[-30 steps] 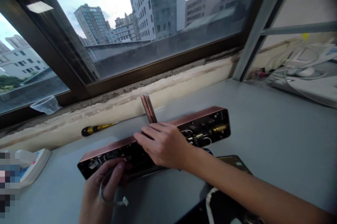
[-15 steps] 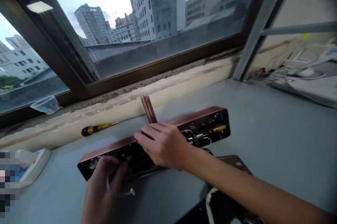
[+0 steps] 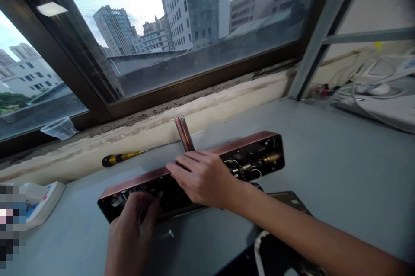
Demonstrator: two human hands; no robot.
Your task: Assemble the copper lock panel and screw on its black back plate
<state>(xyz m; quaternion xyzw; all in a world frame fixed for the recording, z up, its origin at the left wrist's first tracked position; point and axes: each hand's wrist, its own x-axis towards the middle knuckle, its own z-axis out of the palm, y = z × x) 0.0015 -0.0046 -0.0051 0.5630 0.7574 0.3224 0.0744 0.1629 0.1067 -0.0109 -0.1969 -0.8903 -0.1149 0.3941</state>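
A long copper-coloured door lock body (image 3: 253, 155) lies open side towards me on the grey table (image 3: 340, 172), its handle (image 3: 184, 133) sticking up behind. My right hand (image 3: 201, 178) lies over the middle of the lock, fingers curled over its top edge, holding it down. My left hand (image 3: 132, 232) is at the lock's left end, fingers closed on a thin white ribbon cable (image 3: 164, 235) that comes out of the lock. The cable's free end lies on the table just right of that hand.
A yellow-and-black screwdriver (image 3: 121, 158) lies behind the lock near the window sill. A clear plastic cup (image 3: 60, 128) sits on the sill. A white device (image 3: 42, 202) is at the left. A dark metal plate (image 3: 288, 200) lies under my right forearm. Cables (image 3: 372, 81) pile at the far right.
My left hand has moved up towards the lock's left end, drawing the ribbon cable's loop flatter and its free end to the right. My right hand has stayed on the lock.
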